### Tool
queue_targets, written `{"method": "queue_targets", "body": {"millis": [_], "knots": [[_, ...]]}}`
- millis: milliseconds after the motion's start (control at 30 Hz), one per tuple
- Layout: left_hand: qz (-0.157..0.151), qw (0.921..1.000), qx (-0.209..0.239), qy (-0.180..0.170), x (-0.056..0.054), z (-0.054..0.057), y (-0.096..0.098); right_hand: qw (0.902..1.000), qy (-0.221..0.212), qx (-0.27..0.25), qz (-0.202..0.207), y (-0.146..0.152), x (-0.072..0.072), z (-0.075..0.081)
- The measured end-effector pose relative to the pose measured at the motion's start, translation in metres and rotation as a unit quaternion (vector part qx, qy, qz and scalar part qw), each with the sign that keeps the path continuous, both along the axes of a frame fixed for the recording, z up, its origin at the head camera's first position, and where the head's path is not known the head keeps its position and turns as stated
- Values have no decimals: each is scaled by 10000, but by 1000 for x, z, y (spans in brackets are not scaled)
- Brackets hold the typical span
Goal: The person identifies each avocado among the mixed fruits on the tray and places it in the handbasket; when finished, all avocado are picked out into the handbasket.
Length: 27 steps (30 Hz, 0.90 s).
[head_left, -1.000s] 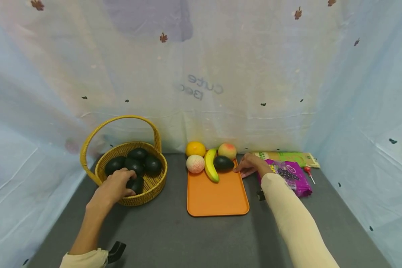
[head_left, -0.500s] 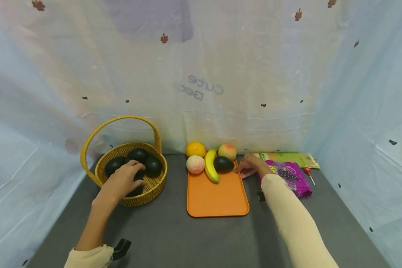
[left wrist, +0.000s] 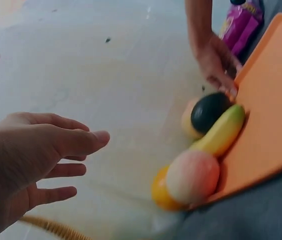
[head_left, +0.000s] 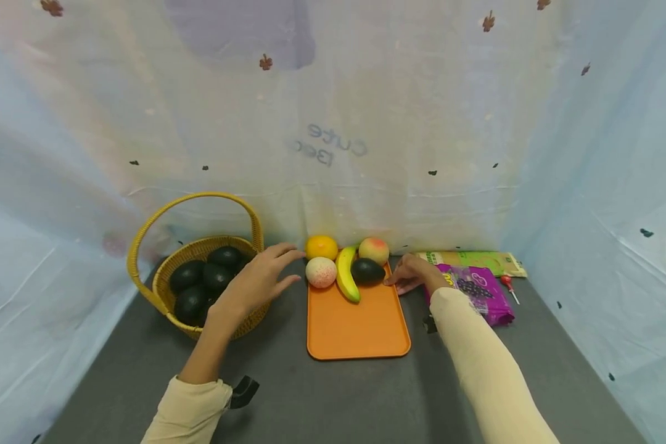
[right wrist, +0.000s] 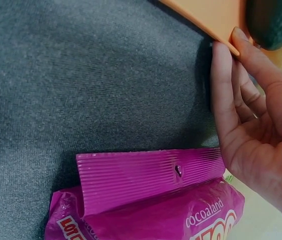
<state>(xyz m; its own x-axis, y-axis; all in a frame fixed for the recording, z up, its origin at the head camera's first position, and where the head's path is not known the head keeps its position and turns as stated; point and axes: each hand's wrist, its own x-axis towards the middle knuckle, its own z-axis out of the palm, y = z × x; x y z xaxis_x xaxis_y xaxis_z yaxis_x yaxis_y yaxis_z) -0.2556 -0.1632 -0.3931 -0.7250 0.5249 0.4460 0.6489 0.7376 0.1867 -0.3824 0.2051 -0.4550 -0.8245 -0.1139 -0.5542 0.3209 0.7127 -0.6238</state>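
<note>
My left hand (head_left: 258,280) is over the right side of the yellow wicker basket (head_left: 135,262), fingers spread toward the fruit and nothing in its grasp. Several dark avocados (head_left: 187,276) lie in that basket, partly hidden by the hand. On the orange tray (head_left: 357,333) are a yellow banana (head_left: 345,271), a dark avocado (head_left: 368,271), a pale pink-speckled peach (head_left: 321,272), a rosy peach (head_left: 374,250) and an orange (head_left: 322,247). My right hand (right wrist: 266,115) pinches the tray's right edge between thumb and fingers, close beside the avocado.
Right of the tray lies a purple cocoaland bag (head_left: 480,293), partly behind the right arm. Behind it is a green and yellow packet (head_left: 491,262), with a red lollipop (head_left: 506,281) at the far right. A curtain (head_left: 333,203) hangs behind the grey table (head_left: 322,401).
My left hand has left the avocados in the basket and swung right toward the tray, its fingers straightening. The right hand stays at the tray's edge.
</note>
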Motion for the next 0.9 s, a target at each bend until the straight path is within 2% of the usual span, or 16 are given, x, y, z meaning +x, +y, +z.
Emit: {"method": "queue_targets", "body": {"millis": [167,367,733,833,900], "knots": [[-290,9996,-39,-42,-13,4,31,10000,-11,-8,16,-1,-3,-1],[-654,9967,-95,-468,-29,3,62,10000,-59,-37,-48,1,-3,-2],[-1238,9917,-219,-281,-69,-26,113,9999,-105,38,-59,2,-1,2],[-1285,9906,-261,-395,-76,-34,122,9999,-95,22,-45,1,0,2],[-1302,9893,-287,-599,-80,-39,128,10000,-86,1,-46,0,1,2]]}}
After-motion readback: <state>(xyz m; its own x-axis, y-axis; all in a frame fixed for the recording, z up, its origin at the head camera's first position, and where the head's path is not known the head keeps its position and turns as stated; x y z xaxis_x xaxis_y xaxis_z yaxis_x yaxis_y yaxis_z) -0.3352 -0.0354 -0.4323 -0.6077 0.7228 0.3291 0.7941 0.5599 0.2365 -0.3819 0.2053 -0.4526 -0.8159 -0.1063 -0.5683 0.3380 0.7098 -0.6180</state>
